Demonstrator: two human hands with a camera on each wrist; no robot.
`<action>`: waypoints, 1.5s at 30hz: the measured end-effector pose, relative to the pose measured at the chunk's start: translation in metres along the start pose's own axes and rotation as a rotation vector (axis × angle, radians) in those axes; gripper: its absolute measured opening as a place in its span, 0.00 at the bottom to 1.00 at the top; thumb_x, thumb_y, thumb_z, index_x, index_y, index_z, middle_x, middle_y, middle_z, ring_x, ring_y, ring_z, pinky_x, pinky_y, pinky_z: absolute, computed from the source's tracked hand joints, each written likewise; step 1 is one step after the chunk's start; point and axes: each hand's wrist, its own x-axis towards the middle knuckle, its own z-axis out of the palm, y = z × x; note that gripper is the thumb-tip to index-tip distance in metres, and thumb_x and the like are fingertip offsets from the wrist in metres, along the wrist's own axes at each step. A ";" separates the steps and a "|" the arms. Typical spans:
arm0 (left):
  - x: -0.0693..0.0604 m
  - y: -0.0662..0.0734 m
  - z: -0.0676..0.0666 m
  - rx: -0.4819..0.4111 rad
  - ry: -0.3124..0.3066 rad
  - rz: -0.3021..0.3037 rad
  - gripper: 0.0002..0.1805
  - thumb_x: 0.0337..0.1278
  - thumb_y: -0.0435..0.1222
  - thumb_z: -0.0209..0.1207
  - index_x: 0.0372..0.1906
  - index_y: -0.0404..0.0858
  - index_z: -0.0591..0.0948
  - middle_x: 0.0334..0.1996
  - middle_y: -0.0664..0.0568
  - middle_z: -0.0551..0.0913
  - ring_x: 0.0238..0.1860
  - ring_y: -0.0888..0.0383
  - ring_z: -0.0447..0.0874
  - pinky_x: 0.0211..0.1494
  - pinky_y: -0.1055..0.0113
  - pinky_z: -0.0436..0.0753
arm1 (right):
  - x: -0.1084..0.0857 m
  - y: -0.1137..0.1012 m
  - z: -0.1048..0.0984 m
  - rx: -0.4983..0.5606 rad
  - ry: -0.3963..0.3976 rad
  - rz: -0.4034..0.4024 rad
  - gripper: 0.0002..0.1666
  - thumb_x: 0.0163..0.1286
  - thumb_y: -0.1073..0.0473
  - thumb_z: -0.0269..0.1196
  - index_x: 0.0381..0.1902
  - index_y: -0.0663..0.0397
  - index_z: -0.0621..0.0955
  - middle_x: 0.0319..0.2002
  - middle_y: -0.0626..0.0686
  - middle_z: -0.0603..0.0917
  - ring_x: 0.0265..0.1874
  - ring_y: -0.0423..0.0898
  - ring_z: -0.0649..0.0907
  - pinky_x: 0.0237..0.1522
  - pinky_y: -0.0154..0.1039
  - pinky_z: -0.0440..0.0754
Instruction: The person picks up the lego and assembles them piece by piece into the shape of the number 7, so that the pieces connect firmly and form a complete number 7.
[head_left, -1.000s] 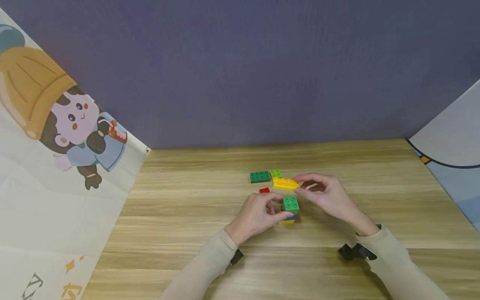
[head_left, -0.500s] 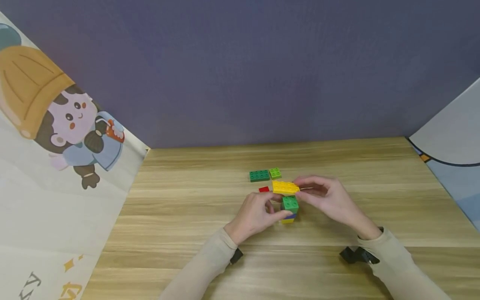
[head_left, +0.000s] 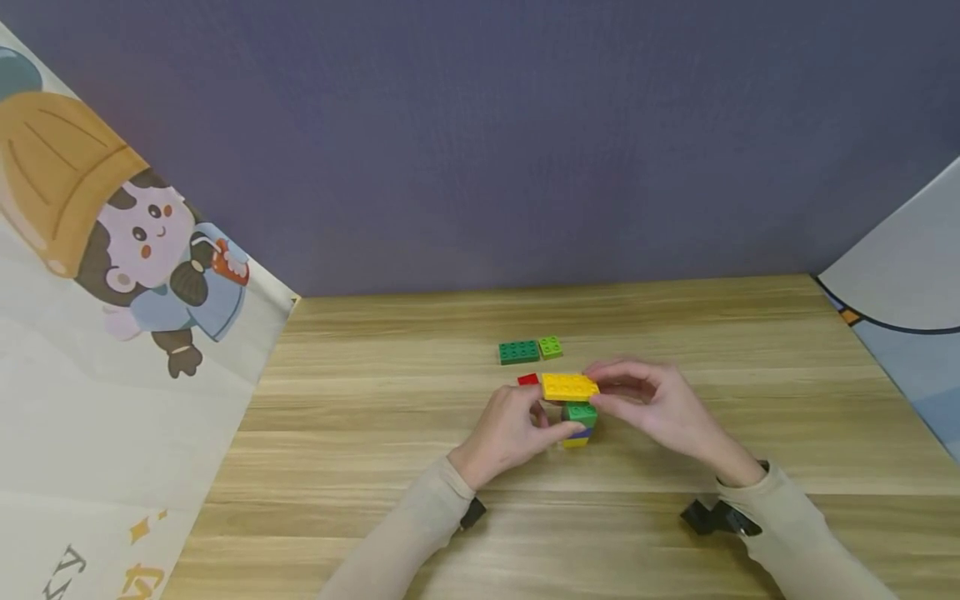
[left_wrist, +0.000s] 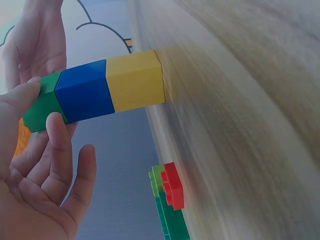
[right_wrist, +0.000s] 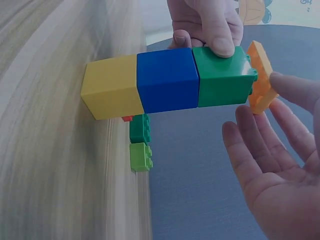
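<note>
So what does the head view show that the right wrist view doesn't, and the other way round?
Only the head view: the pale sleeves, the black wrist devices and the studded top of the yellow plate.

Only the right wrist view: the right hand from its palm side, and nearly whole side faces of the blue block and lower yellow block, mere slivers from the head.

Both: the right hand holding the yellow plate, the left hand on the green block, and the red brick, dark green brick and lime brick.
</note>
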 end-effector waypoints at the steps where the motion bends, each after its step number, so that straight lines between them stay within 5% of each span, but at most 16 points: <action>1: 0.000 0.000 0.000 -0.006 -0.001 -0.002 0.21 0.61 0.48 0.76 0.52 0.41 0.87 0.23 0.59 0.85 0.20 0.73 0.75 0.23 0.77 0.77 | -0.001 0.000 0.000 -0.001 0.000 -0.003 0.16 0.71 0.66 0.72 0.55 0.54 0.88 0.57 0.57 0.89 0.50 0.36 0.89 0.54 0.30 0.87; 29: -0.001 -0.003 0.001 -0.066 -0.020 -0.040 0.24 0.59 0.50 0.77 0.55 0.43 0.88 0.39 0.56 0.93 0.27 0.70 0.77 0.29 0.76 0.79 | -0.003 0.012 0.009 -0.016 -0.029 -0.200 0.22 0.64 0.75 0.73 0.54 0.55 0.88 0.56 0.58 0.88 0.56 0.34 0.85 0.56 0.34 0.88; 39: 0.000 -0.004 0.000 -0.066 -0.014 -0.015 0.23 0.60 0.50 0.76 0.55 0.45 0.88 0.30 0.64 0.87 0.22 0.69 0.73 0.24 0.76 0.75 | -0.004 0.013 0.012 -0.056 -0.015 -0.198 0.22 0.65 0.74 0.73 0.52 0.48 0.88 0.61 0.57 0.88 0.60 0.33 0.85 0.62 0.30 0.83; 45: 0.001 -0.004 0.001 -0.064 -0.016 -0.024 0.22 0.58 0.50 0.77 0.53 0.44 0.89 0.34 0.61 0.90 0.24 0.70 0.75 0.26 0.76 0.77 | -0.002 0.014 0.008 -0.067 -0.044 -0.210 0.21 0.65 0.74 0.73 0.52 0.49 0.88 0.57 0.54 0.90 0.60 0.34 0.85 0.63 0.28 0.81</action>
